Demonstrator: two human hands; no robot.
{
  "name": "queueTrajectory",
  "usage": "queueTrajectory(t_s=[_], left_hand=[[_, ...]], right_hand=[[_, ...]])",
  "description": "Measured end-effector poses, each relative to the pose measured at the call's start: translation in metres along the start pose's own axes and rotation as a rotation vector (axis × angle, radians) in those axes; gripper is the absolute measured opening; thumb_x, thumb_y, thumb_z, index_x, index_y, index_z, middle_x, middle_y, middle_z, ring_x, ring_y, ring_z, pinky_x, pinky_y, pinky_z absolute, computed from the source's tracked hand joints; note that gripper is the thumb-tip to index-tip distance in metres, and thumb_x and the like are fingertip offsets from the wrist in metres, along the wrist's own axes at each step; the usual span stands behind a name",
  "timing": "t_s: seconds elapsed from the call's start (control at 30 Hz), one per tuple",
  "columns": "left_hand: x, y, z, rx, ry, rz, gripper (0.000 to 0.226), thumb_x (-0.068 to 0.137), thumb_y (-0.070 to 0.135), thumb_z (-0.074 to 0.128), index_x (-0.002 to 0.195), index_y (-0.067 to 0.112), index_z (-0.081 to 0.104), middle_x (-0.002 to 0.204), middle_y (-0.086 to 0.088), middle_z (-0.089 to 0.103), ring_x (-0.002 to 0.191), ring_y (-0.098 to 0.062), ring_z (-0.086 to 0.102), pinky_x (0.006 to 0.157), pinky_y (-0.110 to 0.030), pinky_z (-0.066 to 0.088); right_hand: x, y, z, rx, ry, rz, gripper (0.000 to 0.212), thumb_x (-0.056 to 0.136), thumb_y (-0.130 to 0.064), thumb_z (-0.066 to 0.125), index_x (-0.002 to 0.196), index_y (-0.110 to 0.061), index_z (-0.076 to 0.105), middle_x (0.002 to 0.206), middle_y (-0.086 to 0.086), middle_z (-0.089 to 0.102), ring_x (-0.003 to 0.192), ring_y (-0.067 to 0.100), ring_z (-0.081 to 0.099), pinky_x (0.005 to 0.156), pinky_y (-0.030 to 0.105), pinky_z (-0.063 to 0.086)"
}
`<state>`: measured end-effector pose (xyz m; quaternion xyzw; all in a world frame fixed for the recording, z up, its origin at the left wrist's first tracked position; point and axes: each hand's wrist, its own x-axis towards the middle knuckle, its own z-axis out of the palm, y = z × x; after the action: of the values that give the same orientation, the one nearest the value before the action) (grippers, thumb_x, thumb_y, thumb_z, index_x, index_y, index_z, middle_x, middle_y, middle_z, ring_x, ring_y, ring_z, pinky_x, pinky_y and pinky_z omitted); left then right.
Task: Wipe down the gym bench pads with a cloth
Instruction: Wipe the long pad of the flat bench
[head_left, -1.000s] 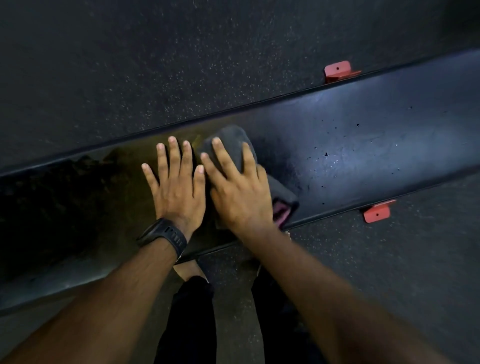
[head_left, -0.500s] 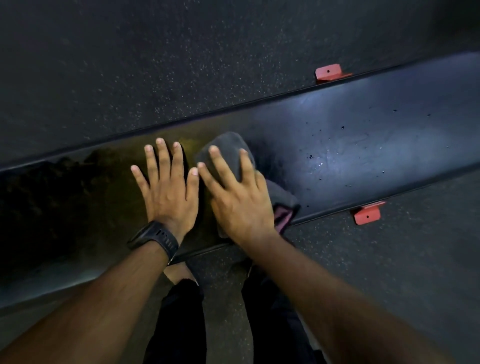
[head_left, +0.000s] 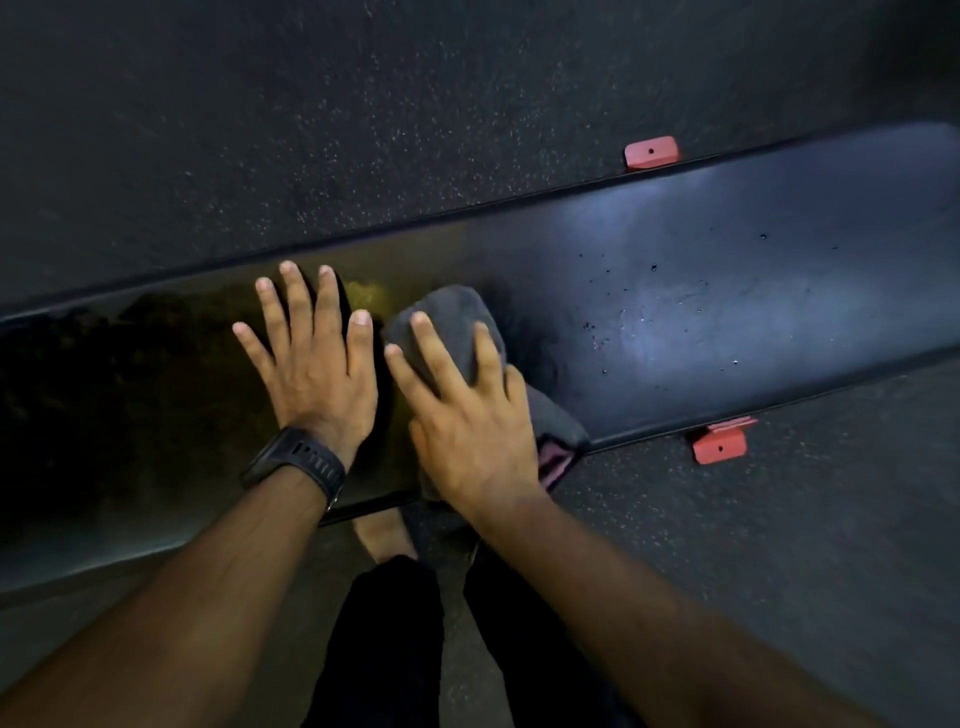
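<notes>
— Hardly anything is shifting since half a second ago: both hands are sitting at nearly the same spot on the bench pad (head_left: 727, 291).
— How are the hands lying?
— The left hand (head_left: 317, 379) is pressing flat on the pad at centre frame, fingers straight and spread, with a black watch (head_left: 296, 462) on its wrist. The right hand (head_left: 467, 431), just beside it, is pressing on the grey cloth (head_left: 452, 317) with fingers splayed.
— And the cloth?
— It is lying bunched on the pad under the right palm, a pink edge showing at the pad's lower rim. Dark specks (head_left: 597, 332) are dotting the pad towards the right of the frame.
</notes>
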<state>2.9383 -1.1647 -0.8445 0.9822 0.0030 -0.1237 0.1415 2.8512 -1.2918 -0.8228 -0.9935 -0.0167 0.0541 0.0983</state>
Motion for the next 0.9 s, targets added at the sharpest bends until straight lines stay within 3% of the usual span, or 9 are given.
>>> queueTrajectory(t_s=[0.1, 0.17, 0.23, 0.3, 0.37, 0.53, 0.7, 0.73, 0.9], left_hand=[[0.002, 0.003, 0.0, -0.027, 0.001, 0.012, 0.065, 0.098, 0.049, 0.009, 0.156, 0.021, 0.02, 0.166, -0.004, 0.003, 0.152, -0.022, -0.007, 0.12, -0.057, -0.008], [0.002, 0.004, -0.001, 0.013, -0.013, 0.051, 0.066, 0.098, 0.049, 0.01, 0.157, 0.02, 0.017, 0.166, -0.005, 0.002, 0.152, -0.023, -0.007, 0.119, -0.058, -0.007], [0.001, 0.003, -0.001, 0.068, -0.036, 0.071, 0.066, 0.098, 0.049, 0.011, 0.157, 0.019, 0.014, 0.166, -0.006, 0.0, 0.152, -0.025, -0.008, 0.119, -0.059, -0.006], [-0.002, 0.003, -0.002, 0.082, -0.053, 0.081, 0.066, 0.098, 0.049, 0.01, 0.157, 0.019, 0.013, 0.166, -0.005, -0.001, 0.152, -0.024, -0.008, 0.119, -0.06, -0.006], [-0.003, 0.007, -0.003, 0.079, -0.063, 0.107, 0.066, 0.098, 0.049, 0.01, 0.157, 0.019, 0.014, 0.166, -0.004, -0.001, 0.152, -0.024, -0.009, 0.119, -0.06, -0.006], [-0.005, 0.014, 0.0, 0.042, -0.072, 0.098, 0.067, 0.098, 0.05, 0.012, 0.157, 0.019, 0.015, 0.166, -0.003, 0.0, 0.152, -0.024, -0.009, 0.118, -0.061, -0.007], [-0.007, 0.02, 0.004, 0.071, -0.072, 0.111, 0.066, 0.098, 0.048, 0.012, 0.157, 0.02, 0.016, 0.166, -0.003, 0.002, 0.152, -0.024, -0.008, 0.117, -0.063, -0.006], [-0.008, 0.022, 0.005, 0.066, -0.07, 0.11, 0.065, 0.098, 0.048, 0.013, 0.157, 0.02, 0.016, 0.166, -0.003, 0.003, 0.152, -0.024, -0.008, 0.118, -0.062, -0.007], [-0.005, 0.031, 0.003, -0.015, -0.047, 0.084, 0.066, 0.097, 0.048, 0.017, 0.155, 0.017, 0.022, 0.166, -0.004, 0.007, 0.153, -0.021, -0.005, 0.119, -0.059, -0.007]], right_hand=[[0.057, 0.024, -0.009, -0.076, -0.01, -0.207, 0.056, 0.094, -0.041, 0.048, 0.15, -0.038, 0.039, 0.163, -0.001, 0.027, 0.139, 0.043, 0.032, 0.092, 0.053, 0.042], [0.085, 0.049, -0.02, -0.135, -0.097, -0.208, 0.059, 0.097, -0.041, 0.044, 0.154, -0.04, 0.028, 0.166, -0.002, 0.015, 0.144, 0.043, 0.025, 0.099, 0.056, 0.038], [0.092, 0.069, -0.028, -0.076, -0.126, 0.058, 0.064, 0.097, -0.04, 0.045, 0.155, -0.041, 0.018, 0.167, -0.004, 0.005, 0.147, 0.042, 0.016, 0.104, 0.058, 0.034], [0.074, 0.075, -0.034, 0.002, -0.015, 0.401, 0.064, 0.096, -0.039, 0.047, 0.155, -0.04, 0.022, 0.167, -0.005, 0.007, 0.146, 0.041, 0.018, 0.104, 0.057, 0.035], [0.038, 0.061, -0.026, 0.006, 0.067, 0.532, 0.064, 0.093, -0.038, 0.052, 0.153, -0.037, 0.031, 0.166, -0.003, 0.015, 0.143, 0.042, 0.024, 0.099, 0.057, 0.04], [-0.021, 0.0, -0.007, 0.018, -0.005, 0.383, 0.063, 0.089, -0.041, 0.041, 0.152, -0.034, 0.038, 0.164, -0.001, 0.024, 0.143, 0.043, 0.02, 0.095, 0.055, 0.044], [0.069, 0.051, -0.019, -0.078, -0.071, -0.095, 0.059, 0.095, -0.039, 0.039, 0.154, -0.038, 0.031, 0.166, -0.002, 0.016, 0.146, 0.045, 0.02, 0.1, 0.057, 0.041], [0.086, 0.07, -0.023, -0.116, -0.09, -0.099, 0.061, 0.095, -0.038, 0.043, 0.154, -0.039, 0.028, 0.167, -0.002, 0.013, 0.147, 0.044, 0.019, 0.101, 0.058, 0.04], [0.057, 0.119, -0.036, -0.029, 0.065, 0.49, 0.064, 0.091, -0.036, 0.051, 0.152, -0.039, 0.032, 0.166, -0.003, 0.015, 0.145, 0.043, 0.024, 0.101, 0.057, 0.04]])
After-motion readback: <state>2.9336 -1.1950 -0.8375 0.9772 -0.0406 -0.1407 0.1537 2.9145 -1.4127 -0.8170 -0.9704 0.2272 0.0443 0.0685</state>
